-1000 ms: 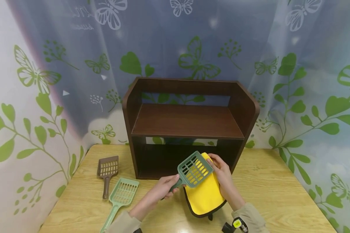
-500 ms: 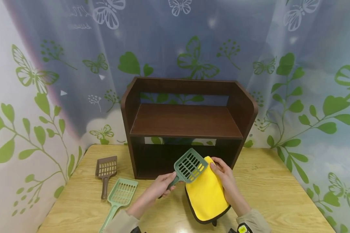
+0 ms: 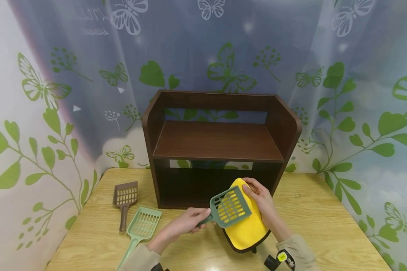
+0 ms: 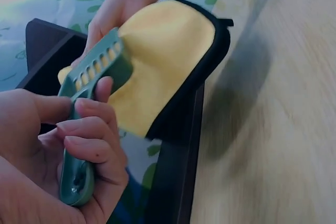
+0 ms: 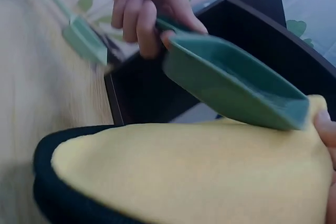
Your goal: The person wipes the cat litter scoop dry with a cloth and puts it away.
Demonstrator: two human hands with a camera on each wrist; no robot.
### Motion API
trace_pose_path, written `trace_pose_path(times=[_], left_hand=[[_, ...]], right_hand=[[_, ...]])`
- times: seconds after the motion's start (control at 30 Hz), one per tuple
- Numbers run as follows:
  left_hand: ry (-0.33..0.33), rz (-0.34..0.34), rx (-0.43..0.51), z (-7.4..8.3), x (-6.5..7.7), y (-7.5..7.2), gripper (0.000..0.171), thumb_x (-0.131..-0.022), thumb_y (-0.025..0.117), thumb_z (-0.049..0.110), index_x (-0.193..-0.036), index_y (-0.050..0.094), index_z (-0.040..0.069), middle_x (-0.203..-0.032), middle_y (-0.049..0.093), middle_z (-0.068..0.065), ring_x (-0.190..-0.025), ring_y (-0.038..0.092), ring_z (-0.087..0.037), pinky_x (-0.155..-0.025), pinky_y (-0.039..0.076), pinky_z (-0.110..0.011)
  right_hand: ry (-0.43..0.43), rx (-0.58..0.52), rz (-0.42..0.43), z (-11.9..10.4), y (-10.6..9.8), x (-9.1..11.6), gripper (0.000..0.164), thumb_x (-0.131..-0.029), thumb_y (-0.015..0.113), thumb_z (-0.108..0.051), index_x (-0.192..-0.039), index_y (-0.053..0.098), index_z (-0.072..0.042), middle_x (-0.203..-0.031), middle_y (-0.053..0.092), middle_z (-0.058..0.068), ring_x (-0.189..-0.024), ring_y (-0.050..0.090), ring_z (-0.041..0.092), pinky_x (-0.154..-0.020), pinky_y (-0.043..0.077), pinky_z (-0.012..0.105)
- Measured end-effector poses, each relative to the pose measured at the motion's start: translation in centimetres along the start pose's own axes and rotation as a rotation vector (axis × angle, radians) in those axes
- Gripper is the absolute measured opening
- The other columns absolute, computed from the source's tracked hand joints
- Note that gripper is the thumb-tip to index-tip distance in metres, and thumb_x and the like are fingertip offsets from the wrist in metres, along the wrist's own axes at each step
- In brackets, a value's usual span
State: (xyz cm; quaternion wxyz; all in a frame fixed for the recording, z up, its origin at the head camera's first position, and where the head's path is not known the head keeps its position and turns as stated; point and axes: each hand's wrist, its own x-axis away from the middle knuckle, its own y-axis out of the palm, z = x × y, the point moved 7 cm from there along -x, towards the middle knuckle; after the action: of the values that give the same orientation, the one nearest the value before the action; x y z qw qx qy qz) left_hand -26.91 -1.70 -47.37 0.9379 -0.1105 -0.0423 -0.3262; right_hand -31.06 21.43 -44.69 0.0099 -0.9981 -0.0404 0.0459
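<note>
My left hand (image 3: 191, 219) grips the handle of a dark green slotted litter scoop (image 3: 236, 216), its tray tilted over the yellow cloth. The yellow cloth (image 3: 245, 235) has thick black edging and a small loop, and hangs above the table. My right hand (image 3: 262, 197) holds this cloth by its upper end, fingers partly behind it. In the left wrist view the scoop's tray (image 4: 100, 64) lies along the yellow face. The right wrist view shows the tray's front edge (image 5: 294, 121) at the cloth, seemingly touching it. Yellow shows through the slots.
A brown litter scoop (image 3: 123, 222) and a light green one (image 3: 132, 244) lie at the left of the wooden table (image 3: 312, 210). Behind my hands stands a dark brown two-tier shelf (image 3: 220, 141). Patterned curtains (image 3: 376, 113) surround the table.
The scoop first shifted up and left, then came back down and right over the cloth. My right hand and the cloth have moved slightly right. The other scoops stay put.
</note>
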Motion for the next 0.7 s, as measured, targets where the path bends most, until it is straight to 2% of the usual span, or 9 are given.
trace_pose_path(times=[0.1,0.2,0.37,0.47,0.6,0.7], left_hand=[[0.004,-0.018,-0.059,0.1,0.3,-0.5,0.042,-0.109,0.045,0.039,-0.111,0.071,0.005,-0.069,0.047,0.001,-0.053,0.028,-0.011,-0.052,0.027,-0.023],[0.007,-0.023,-0.126,0.3,0.5,-1.0,0.04,-0.109,0.047,0.037,-0.105,0.069,0.004,-0.067,0.044,0.0,-0.054,0.024,-0.013,-0.055,0.026,-0.027],[0.0,-0.007,-0.227,0.5,0.6,-1.5,0.036,-0.108,0.05,0.036,-0.111,0.07,0.007,-0.063,0.043,0.0,-0.053,0.022,-0.015,-0.056,0.024,-0.031],[0.002,0.0,-0.282,0.7,0.4,-1.4,0.037,-0.107,0.051,0.039,-0.107,0.073,0.009,-0.061,0.044,0.002,-0.051,0.022,-0.013,-0.053,0.023,-0.03],[0.025,0.002,-0.338,1.1,0.2,-1.1,0.039,-0.106,0.052,0.04,-0.1,0.075,0.009,-0.059,0.044,0.002,-0.047,0.021,-0.011,-0.048,0.021,-0.027],[0.041,0.007,-0.377,1.4,0.2,-0.9,0.038,-0.107,0.051,0.038,-0.092,0.073,0.009,-0.058,0.043,0.003,-0.046,0.02,-0.01,-0.047,0.02,-0.025]], right_hand=[[-0.059,0.127,-0.089,-0.8,-0.2,0.0,0.036,-0.104,0.06,-0.023,-0.133,0.059,-0.001,-0.108,0.069,0.003,-0.083,0.066,0.015,-0.072,0.056,0.026],[-0.172,0.279,-0.19,-2.0,0.0,0.1,0.028,-0.104,0.059,-0.02,-0.128,0.066,-0.005,-0.11,0.069,0.008,-0.081,0.066,0.015,-0.071,0.056,0.026],[-0.38,0.51,-0.306,-4.0,1.6,0.5,0.019,-0.101,0.063,-0.014,-0.116,0.073,-0.016,-0.111,0.072,0.001,-0.091,0.066,0.01,-0.079,0.056,0.025],[-0.49,0.621,-0.346,-5.0,3.2,0.9,0.018,-0.097,0.067,-0.014,-0.112,0.075,-0.021,-0.108,0.072,-0.007,-0.094,0.064,0.008,-0.083,0.054,0.027],[-0.633,0.78,-0.356,-5.9,5.4,1.4,0.018,-0.093,0.071,-0.016,-0.107,0.076,-0.025,-0.103,0.071,-0.013,-0.089,0.057,0.005,-0.077,0.051,0.028],[-0.704,0.862,-0.356,-6.2,6.8,1.8,0.018,-0.091,0.073,-0.016,-0.106,0.077,-0.026,-0.103,0.07,-0.014,-0.086,0.054,0.005,-0.073,0.049,0.027]])
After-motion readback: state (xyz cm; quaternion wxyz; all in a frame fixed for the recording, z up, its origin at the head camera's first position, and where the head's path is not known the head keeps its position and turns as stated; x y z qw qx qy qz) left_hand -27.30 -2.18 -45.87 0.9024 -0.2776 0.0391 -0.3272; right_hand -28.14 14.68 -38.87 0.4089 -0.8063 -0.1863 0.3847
